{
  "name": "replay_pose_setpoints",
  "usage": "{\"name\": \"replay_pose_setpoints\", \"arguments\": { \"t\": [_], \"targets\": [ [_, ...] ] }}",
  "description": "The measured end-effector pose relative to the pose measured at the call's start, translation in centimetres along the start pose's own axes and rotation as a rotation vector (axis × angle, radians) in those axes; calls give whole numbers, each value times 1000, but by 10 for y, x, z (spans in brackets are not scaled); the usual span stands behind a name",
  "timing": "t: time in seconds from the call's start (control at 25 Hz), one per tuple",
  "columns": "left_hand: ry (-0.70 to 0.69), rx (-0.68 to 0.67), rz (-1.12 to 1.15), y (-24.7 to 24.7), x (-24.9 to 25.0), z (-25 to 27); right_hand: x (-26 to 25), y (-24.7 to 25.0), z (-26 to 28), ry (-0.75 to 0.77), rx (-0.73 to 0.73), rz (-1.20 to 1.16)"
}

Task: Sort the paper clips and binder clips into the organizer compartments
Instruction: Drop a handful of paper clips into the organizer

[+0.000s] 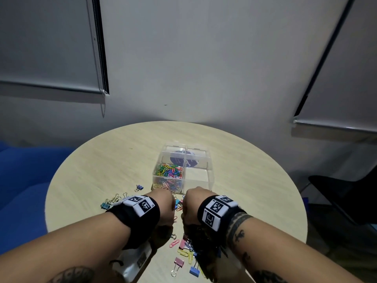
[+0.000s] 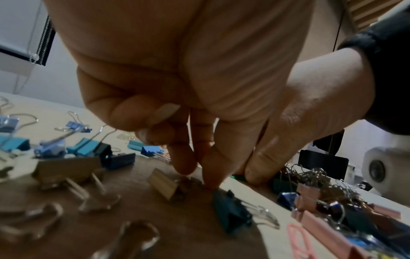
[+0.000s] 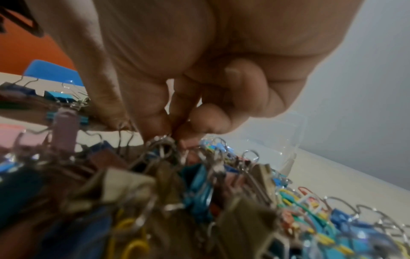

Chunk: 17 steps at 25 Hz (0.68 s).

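Both hands work side by side over our round table (image 1: 122, 152). Beyond the knuckles stands the organizer (image 1: 201, 160), paper clips (image 1: 169, 171) in its near-left compartment. Binder clips (image 2: 84, 146) lie scattered under and around the wrists. Our left hand (image 2: 177, 87) is curled, fingertips (image 2: 213, 178) down on the table beside a dark clip (image 2: 233, 212). Our right hand (image 3: 177, 70) pinches wire handles (image 3: 163, 142) atop the heap.

clear organizer (image 1: 204, 160), near-left compartment full of colored paper clips (image 1: 169, 170), binder clips (image 1: 184, 245) loose on table
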<state>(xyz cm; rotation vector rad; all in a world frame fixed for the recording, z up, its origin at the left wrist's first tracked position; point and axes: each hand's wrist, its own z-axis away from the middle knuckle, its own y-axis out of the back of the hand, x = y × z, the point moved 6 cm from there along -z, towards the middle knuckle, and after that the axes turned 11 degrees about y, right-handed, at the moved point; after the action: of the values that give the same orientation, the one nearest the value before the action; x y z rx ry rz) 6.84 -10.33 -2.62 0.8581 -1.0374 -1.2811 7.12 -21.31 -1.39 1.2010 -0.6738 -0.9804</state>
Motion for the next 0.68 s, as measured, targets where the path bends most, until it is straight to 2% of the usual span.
{"name": "replay_pose_setpoints", "arguments": {
  "t": [0.08,0.16,0.24,0.32,0.44,0.56,0.6,0.68],
  "targets": [
    [-14,-13,39,4,-1,4,-2,1,1,26,3,43],
    [7,-7,204,17,-9,9,-6,1,2,45,-4,83],
    [56,-11,529,31,-22,12,-6,2,2,40,-26,54],
    [144,-11,825,38,-37,11,-3,6,2,10,-47,-75],
    [221,-41,1006,36,-49,4,11,16,6,-77,25,-483],
    [249,-128,1141,31,-48,0,24,13,16,-159,92,-1093],
    [256,-144,1133,29,-47,-2,28,12,19,-178,104,-1261],
    [260,-149,1025,26,-43,-8,41,9,20,-219,126,-1412]
  ]
}}
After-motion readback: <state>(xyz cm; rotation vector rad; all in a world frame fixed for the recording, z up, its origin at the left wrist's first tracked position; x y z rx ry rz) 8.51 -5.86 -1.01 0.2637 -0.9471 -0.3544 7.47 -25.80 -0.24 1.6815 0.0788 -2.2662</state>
